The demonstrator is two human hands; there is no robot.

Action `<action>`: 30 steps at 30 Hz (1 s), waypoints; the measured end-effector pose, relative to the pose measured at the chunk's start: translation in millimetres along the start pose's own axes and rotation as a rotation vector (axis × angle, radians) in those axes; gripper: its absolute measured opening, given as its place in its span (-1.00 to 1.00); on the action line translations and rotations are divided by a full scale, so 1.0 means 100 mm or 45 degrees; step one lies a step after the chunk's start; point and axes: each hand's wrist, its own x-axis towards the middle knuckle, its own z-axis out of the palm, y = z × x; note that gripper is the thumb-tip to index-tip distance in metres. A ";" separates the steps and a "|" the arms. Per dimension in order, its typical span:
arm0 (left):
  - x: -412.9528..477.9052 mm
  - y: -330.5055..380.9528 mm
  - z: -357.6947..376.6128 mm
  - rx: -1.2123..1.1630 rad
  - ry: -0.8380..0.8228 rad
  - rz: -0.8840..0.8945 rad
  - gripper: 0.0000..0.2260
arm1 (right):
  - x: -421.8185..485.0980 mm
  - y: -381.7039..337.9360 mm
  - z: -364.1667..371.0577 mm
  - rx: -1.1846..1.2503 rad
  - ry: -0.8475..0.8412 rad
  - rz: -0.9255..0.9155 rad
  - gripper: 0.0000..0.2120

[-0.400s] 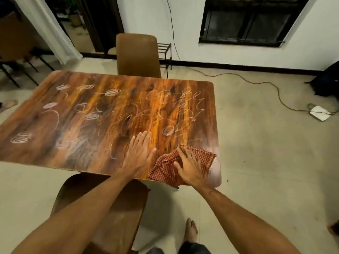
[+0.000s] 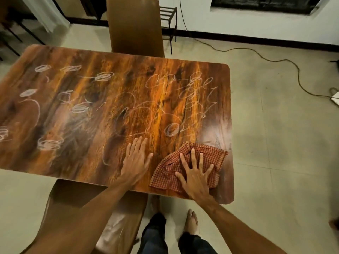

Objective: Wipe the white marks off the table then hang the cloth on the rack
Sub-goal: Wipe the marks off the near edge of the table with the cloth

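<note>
The big brown desk point(image 2: 95, 114) was in front of me, shiny and striped like wood. White marks point(image 2: 185, 92) were scribbled all over it, loops and little round squiggles from the left side to the right side. The near right corner looked pale and smeary.

One brown chair point(image 2: 134, 24) stood at the far side of the desk. Another chair point(image 2: 60, 202) was tucked in on my side, under my left arm. A small dark rack point(image 2: 169, 17) stood by the wall behind the far chair. A long cord point(image 2: 286, 60) snaked across the floor.

The red checked cloth point(image 2: 165, 173) lay bunched up on the desk near the right corner, close to my edge. My right hand point(image 2: 195, 175) lay flat on top of it, fingers point(image 2: 192, 156) spread wide, pressing, not pinching. My left hand point(image 2: 136, 158) lay flat on the bare desk just beside the cloth, fingers straight and close together, holding nothing.
</note>
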 end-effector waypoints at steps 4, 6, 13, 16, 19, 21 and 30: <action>0.41 -0.41 0.18 0.008 -0.025 0.029 -0.41 | 0.50 0.05 -0.16 0.083 0.155 0.015 -0.44; 0.60 -0.61 0.23 0.010 0.015 0.063 -0.43 | 0.91 -0.05 -0.29 0.084 0.226 -0.007 -0.44; 0.76 -1.15 0.27 0.017 0.062 0.017 -0.43 | 1.46 -0.89 -0.19 -0.041 0.284 -0.252 -0.35; 0.73 -1.29 0.26 -0.026 0.078 -0.023 -0.44 | 1.10 -0.56 -0.14 -0.112 0.220 -0.345 -0.44; 0.68 -1.39 0.28 -0.028 0.074 -0.035 -0.44 | 1.33 -0.35 -0.33 -0.152 0.285 -0.055 -0.40; 0.64 -1.43 0.28 -0.046 0.092 -0.036 -0.45 | 1.63 -0.63 -0.39 -0.111 0.313 0.112 -0.37; 0.20 -1.29 0.11 -0.129 0.207 -0.131 -0.41 | 0.52 -1.33 0.32 -0.097 0.214 -0.530 -0.42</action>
